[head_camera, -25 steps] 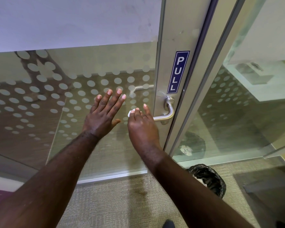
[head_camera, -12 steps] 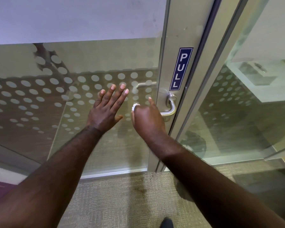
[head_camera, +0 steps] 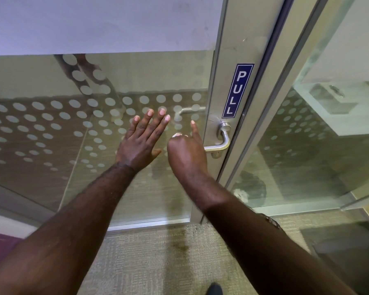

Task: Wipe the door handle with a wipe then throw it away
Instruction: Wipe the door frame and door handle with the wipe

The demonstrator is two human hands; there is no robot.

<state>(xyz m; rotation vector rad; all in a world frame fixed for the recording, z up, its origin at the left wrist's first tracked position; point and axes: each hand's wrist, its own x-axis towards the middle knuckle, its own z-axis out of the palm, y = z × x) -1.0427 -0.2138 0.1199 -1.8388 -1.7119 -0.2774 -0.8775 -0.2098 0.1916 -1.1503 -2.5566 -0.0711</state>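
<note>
Wipe (head_camera: 176, 135) sits bunched in my right hand (head_camera: 186, 155), grip clamped on it; door handle (head_camera: 218, 145) runs level, rightward from the grip. Left hand (head_camera: 141, 143) lies flat, fingers spread, farther off.

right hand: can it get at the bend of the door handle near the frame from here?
Probably yes. The right hand is already closed over the free end of the door handle, with the wipe peeking out above its fingers. The rest of the lever, bend included, is bare with nothing in between.
</note>
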